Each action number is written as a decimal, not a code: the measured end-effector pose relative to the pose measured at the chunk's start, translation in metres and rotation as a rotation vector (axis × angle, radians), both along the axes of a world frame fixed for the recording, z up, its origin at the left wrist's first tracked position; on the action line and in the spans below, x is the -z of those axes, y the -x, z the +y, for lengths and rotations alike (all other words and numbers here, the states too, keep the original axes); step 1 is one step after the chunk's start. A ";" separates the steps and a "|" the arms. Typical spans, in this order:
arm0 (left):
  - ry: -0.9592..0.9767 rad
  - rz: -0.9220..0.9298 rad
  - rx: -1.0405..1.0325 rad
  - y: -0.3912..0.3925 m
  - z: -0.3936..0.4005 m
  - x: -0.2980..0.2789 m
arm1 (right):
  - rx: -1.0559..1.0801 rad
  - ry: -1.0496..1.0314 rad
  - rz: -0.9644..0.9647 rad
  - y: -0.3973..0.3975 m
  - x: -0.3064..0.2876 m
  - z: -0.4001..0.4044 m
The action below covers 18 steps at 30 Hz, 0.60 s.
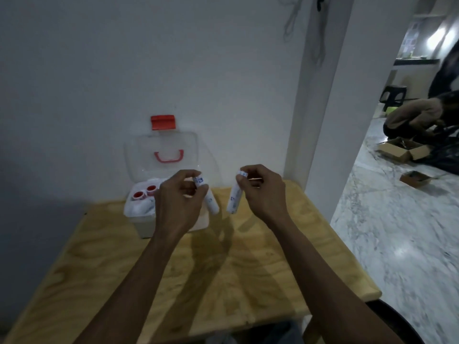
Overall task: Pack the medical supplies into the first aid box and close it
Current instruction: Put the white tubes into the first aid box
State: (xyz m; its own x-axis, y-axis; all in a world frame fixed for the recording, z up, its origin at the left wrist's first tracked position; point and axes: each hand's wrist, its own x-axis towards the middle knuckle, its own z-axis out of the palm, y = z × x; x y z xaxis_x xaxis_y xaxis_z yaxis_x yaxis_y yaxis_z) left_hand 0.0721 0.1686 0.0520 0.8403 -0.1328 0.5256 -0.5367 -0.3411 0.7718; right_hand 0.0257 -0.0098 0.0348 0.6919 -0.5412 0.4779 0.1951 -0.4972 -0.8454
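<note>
A white first aid box (146,225) stands open at the back left of the wooden table (223,269). Its clear lid (161,145), with a red latch (163,122) and pink handle (169,156), leans against the wall. Two red-capped containers (145,192) and white items lie inside. My left hand (178,197) holds a white tube (210,197) just right of the box. Beside it, my right hand (260,189) holds a second white tube (234,199) above the table. Both tubes hang tilted, apart from each other.
A white wall and pillar (320,95) rise behind the table. To the right lies a marble floor with open cardboard boxes (403,151), a black stool (393,94) and another person crouching (422,117). A dark round seat edge (397,319) shows at bottom right.
</note>
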 end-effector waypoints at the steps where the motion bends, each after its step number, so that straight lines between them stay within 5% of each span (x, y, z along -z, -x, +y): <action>1: 0.018 -0.027 -0.029 -0.005 0.009 -0.004 | -0.007 -0.008 -0.022 -0.005 -0.005 0.007; 18: -0.127 0.002 -0.005 -0.055 0.034 0.026 | -0.157 0.201 0.020 -0.051 0.003 0.049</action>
